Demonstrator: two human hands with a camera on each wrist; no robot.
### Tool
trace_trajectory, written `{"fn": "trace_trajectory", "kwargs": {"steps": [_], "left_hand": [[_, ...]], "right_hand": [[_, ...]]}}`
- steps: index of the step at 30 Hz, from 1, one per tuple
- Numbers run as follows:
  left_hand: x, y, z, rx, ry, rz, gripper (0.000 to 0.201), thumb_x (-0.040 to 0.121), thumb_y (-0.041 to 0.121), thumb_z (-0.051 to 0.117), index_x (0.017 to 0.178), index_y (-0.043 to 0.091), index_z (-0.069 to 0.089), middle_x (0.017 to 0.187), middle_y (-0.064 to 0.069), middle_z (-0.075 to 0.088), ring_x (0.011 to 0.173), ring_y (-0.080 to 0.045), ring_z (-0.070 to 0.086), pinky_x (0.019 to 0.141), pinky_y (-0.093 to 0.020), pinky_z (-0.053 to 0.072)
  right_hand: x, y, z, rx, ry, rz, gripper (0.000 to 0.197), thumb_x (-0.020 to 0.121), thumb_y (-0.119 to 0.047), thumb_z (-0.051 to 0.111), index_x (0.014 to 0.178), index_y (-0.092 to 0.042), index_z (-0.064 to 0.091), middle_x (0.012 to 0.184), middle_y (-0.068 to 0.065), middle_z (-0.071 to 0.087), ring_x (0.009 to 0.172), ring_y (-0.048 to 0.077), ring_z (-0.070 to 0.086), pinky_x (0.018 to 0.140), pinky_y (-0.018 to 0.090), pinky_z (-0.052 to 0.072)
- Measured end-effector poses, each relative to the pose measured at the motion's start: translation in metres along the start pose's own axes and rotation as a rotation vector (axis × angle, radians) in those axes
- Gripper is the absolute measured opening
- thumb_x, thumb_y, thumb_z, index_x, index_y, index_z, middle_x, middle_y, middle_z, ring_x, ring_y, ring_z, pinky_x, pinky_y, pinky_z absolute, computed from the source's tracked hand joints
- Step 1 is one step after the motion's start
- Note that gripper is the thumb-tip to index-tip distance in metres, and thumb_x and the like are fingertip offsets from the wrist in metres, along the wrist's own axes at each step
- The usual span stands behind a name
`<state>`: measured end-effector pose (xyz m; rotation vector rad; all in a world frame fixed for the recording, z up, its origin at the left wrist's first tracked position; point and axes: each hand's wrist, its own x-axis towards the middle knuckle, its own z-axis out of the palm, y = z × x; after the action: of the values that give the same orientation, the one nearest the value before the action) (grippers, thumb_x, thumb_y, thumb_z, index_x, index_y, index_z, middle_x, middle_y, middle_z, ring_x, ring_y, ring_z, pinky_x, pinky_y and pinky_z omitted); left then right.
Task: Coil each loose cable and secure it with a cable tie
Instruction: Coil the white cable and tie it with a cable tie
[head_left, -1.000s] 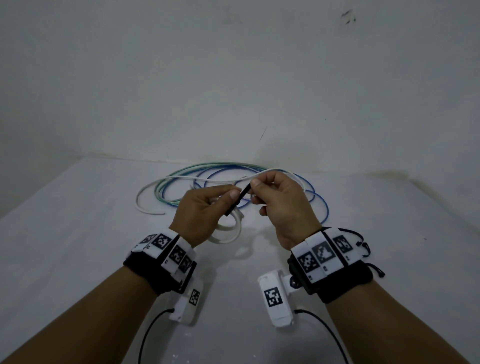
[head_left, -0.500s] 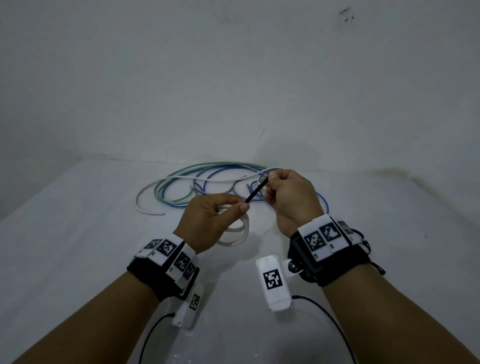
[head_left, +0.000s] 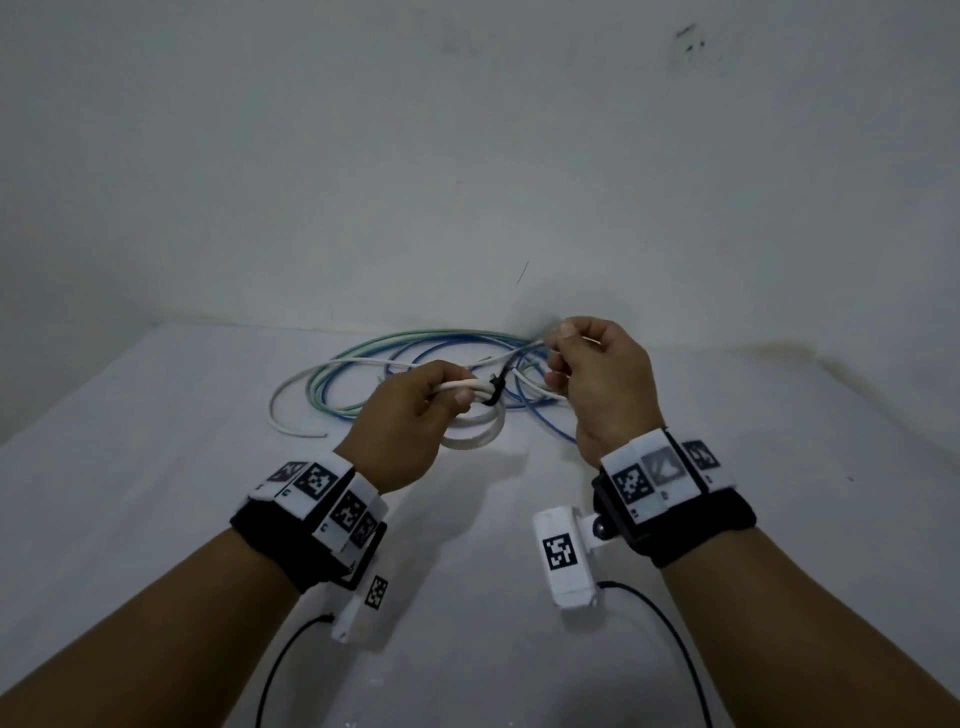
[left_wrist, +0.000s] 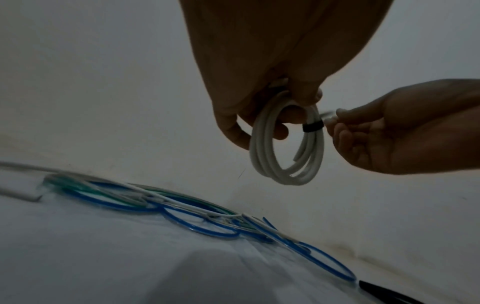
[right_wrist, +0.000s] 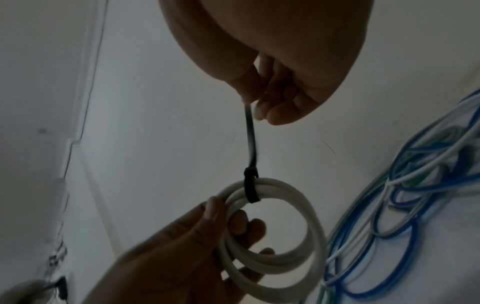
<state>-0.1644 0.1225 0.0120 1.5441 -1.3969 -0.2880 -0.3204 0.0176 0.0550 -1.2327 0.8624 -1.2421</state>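
Note:
My left hand (head_left: 415, 410) holds a small coil of white cable (head_left: 475, 428) above the table, thumb and fingers curled round its strands (right_wrist: 272, 236). A black cable tie (right_wrist: 250, 185) is looped tight around the coil (left_wrist: 285, 148), and its band (left_wrist: 313, 127) shows beside my left fingers. My right hand (head_left: 592, 374) pinches the tie's free tail (right_wrist: 250, 133) and holds it taut, up and away from the coil. In the left wrist view my right hand (left_wrist: 389, 133) sits just right of the coil.
A loose tangle of blue, green and white cables (head_left: 415, 358) lies on the white table (head_left: 156, 467) by the back wall, also seen as cables (left_wrist: 155, 203) and cables (right_wrist: 415, 195). A black strip (left_wrist: 376, 292) lies near the blue cable's end.
My right hand has pulled the tie's tail up and to the right, drawing the loop tight around the coil. The left hand has lifted the coil slightly and kept hold of it.

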Motion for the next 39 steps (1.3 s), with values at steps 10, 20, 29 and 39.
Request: {"fn": "trace_trajectory", "kwargs": {"steps": [10,20,29,39], "left_hand": [[0.007,0.008,0.015,0.093,0.041,0.259,0.018,0.093,0.025,0.052,0.105,0.027,0.066,0.098,0.007,0.063,0.093,-0.008,0.055,0.082,-0.017,0.042],[0.041,0.007,0.038,0.234,-0.152,-0.019,0.056,0.088,0.04,0.064,0.138,0.03,0.042,0.127,0.003,0.051,0.113,-0.012,0.052,0.096,-0.03,0.044],[0.11,0.005,0.104,0.621,-0.492,-0.056,0.04,0.087,0.05,0.06,0.123,0.031,0.059,0.13,0.0,0.054,0.119,-0.021,0.051,0.101,-0.033,0.041],[0.184,-0.02,0.184,0.859,-0.787,-0.042,0.059,0.082,0.056,0.064,0.133,0.03,0.048,0.135,-0.003,0.046,0.122,-0.024,0.049,0.103,-0.037,0.041]], "right_hand": [[-0.015,0.008,-0.026,-0.522,-0.512,-0.079,0.023,0.098,-0.016,0.056,0.11,-0.027,0.071,0.084,-0.02,0.07,0.078,-0.002,0.062,0.073,0.018,0.047],[0.015,0.004,-0.067,-0.769,-0.524,-0.161,0.016,0.09,-0.019,0.069,0.104,-0.018,0.076,0.1,-0.005,0.075,0.098,0.011,0.068,0.091,0.031,0.052],[0.113,0.024,-0.145,-1.418,-0.344,-0.152,0.021,0.087,-0.022,0.07,0.107,-0.029,0.075,0.106,0.001,0.073,0.093,0.022,0.065,0.072,0.022,0.04],[0.247,0.072,-0.208,-1.801,-0.199,-0.063,0.018,0.087,-0.019,0.043,0.082,-0.02,0.06,0.08,0.003,0.06,0.075,0.026,0.05,0.067,0.029,0.043]]}}
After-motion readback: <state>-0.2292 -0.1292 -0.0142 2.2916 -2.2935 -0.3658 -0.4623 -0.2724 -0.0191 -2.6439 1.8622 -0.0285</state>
